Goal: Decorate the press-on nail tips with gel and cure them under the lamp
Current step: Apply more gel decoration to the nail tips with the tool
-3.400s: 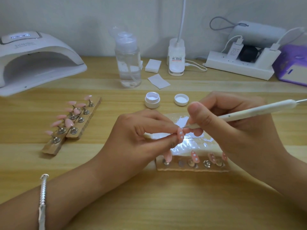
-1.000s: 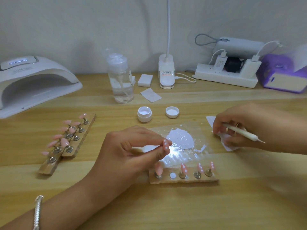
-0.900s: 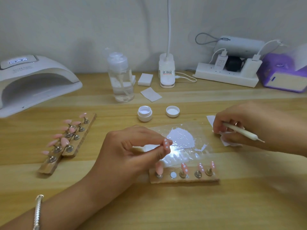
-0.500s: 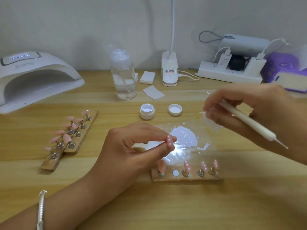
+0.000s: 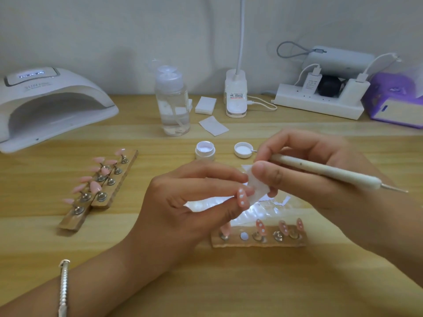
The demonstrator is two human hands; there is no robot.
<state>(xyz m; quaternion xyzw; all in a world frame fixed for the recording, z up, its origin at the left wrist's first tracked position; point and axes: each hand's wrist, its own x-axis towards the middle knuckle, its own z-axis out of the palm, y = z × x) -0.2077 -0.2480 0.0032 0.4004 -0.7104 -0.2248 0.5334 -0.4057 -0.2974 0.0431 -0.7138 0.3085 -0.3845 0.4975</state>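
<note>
One tip [image 5: 242,199]: pinched in my left hand [image 5: 183,202] fingers, just above holder [image 5: 258,243].
Four tips [image 5: 261,225]: standing on holder.
Pen [image 5: 332,173], wipe [image 5: 256,187]: one each, pinched in my right hand [image 5: 320,195] fingers.

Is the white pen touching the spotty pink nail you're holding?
Apart. The head view shows the pen lying across the right hand, above the spotty nail pinched by the left hand, with a white wipe between.

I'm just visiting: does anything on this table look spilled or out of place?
Nothing looks spilled. The near holder has one bare slot; the left hand pinches a dotted nail tip. The gel jar stands open, its lid beside it.
</note>
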